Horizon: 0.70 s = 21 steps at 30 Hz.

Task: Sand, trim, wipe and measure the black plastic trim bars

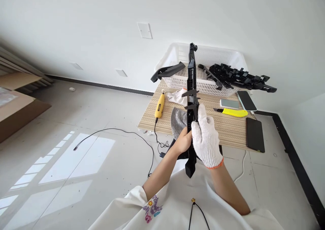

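Table (228, 128): small, light striped wood top, against the white wall.
Room: pale glossy floor, sun patches at left, cardboard boxes at far left, black cable trailing off the table's left edge.
Basket (210, 55): white perforated plastic, on the table's far edge, black plastic brackets (238, 77) piled in it and overhanging its right rim; one more black bracket (167, 71) sticks out past its left corner.
Part in hand: long black plastic bracket (191, 98), held upright in front of me, above the table's near edge.
Right hand (206, 138): in a white knit glove, closed around my bracket's middle.
Left hand (183, 142): bare, gripping the same bracket from the left, lower down.
Table's left edge: yellow rotary tool (159, 106), spare white glove (177, 96), grey cloth (177, 121).
Table's right side: yellow utility knife (233, 112), three phones (255, 134), one at the near right corner.
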Motion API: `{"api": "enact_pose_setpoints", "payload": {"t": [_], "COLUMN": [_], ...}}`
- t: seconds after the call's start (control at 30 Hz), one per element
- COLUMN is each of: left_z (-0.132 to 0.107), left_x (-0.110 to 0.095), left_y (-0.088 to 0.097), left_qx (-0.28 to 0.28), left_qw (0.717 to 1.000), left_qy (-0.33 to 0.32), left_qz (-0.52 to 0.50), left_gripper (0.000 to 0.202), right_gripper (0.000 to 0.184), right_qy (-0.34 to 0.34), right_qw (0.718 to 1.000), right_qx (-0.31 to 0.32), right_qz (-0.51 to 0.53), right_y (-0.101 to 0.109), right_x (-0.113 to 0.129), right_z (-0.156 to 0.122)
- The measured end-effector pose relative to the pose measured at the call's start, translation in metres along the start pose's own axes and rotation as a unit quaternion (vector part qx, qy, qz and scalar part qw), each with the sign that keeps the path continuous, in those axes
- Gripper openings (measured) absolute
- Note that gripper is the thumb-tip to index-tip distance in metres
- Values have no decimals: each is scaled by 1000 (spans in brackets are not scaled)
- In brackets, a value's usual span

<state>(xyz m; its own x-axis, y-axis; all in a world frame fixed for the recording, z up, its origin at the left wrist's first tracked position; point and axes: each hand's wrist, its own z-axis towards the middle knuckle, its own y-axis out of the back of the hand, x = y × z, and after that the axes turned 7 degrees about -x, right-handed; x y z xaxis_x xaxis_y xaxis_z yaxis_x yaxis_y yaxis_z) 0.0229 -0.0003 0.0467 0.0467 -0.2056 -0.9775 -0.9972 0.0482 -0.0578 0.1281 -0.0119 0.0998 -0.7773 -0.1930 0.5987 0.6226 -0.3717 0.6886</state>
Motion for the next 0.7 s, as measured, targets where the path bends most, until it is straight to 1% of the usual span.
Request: {"api": "enact_pose_setpoints", "payload": {"t": [0.1, 0.2, 0.3, 0.4, 0.53, 0.6, 0.7], "left_z": [0, 0, 0, 2, 4, 4, 5], "left_x": [-1, -4, -6, -6, -7, -7, -7], "left_y": [2, 2, 2, 2, 1, 0, 0], "left_qx": [-6, -19, -41, -55, -62, -54, -31], "left_qw": [1000, 1000, 999, 998, 998, 998, 999], "left_qy": [2, 6, 17, 5, 0, -7, -20], "left_qz": [-2, -2, -1, -2, -6, -4, -12], "left_gripper": [26, 24, 24, 24, 22, 22, 27], "right_gripper": [52, 48, 47, 48, 47, 47, 46], "right_qy": [18, 16, -11, -39, -23, -14, -11], "right_qw": [999, 994, 989, 990, 995, 995, 990], "right_qx": [6, -31, -54, -48, -60, -79, -113], "right_qz": [36, 103, 135, 123, 76, 64, 79], "right_y": [-3, -10, -15, -16, -13, -14, -15], "right_x": [-1, -3, -4, -2, 0, -3, -8], "right_z": [0, 0, -1, -4, -6, -7, -7]}}
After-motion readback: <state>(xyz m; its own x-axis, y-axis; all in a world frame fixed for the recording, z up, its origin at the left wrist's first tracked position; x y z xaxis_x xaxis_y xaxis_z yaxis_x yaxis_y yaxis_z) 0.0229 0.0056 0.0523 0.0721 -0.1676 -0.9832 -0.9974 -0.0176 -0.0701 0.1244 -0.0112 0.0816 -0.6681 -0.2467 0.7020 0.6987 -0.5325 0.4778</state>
